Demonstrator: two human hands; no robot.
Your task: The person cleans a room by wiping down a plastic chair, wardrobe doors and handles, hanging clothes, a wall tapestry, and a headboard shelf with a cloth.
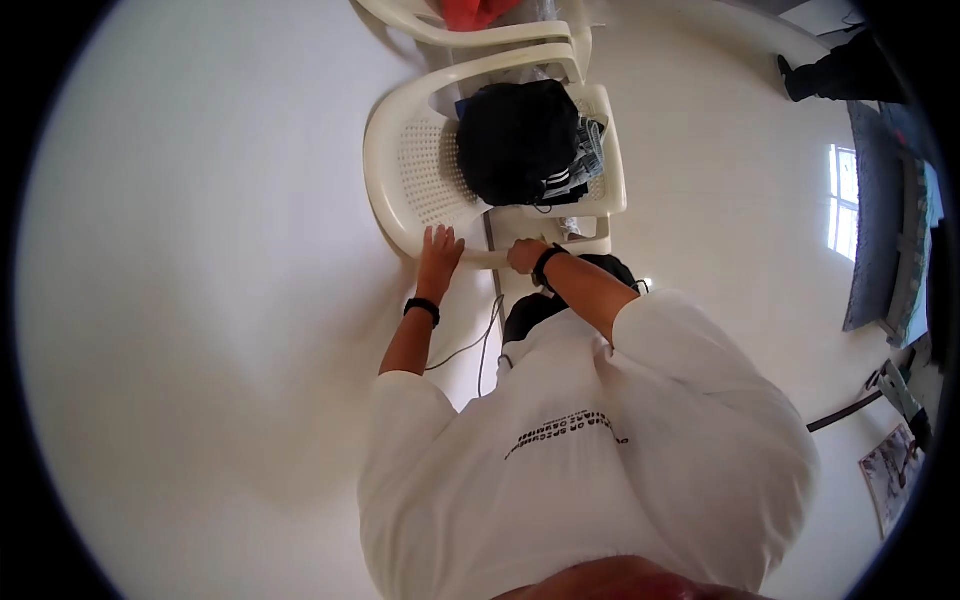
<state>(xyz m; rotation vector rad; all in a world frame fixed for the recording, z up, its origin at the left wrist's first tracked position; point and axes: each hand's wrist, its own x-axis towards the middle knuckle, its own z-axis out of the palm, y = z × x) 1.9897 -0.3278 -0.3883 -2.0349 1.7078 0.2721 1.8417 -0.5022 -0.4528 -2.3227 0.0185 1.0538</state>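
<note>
Your right hand (526, 256) looks curled closed on the armrest of the pale chair (392, 190); your left hand (440, 258) lies nearly open against its backrest (black bag (515, 140) on the seat). You seem to be steadying it; shifting it calls for level, even pressure.

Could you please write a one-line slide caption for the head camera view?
Left hand and right hand on a cream plastic chair with a black bundle on its seat.
</note>
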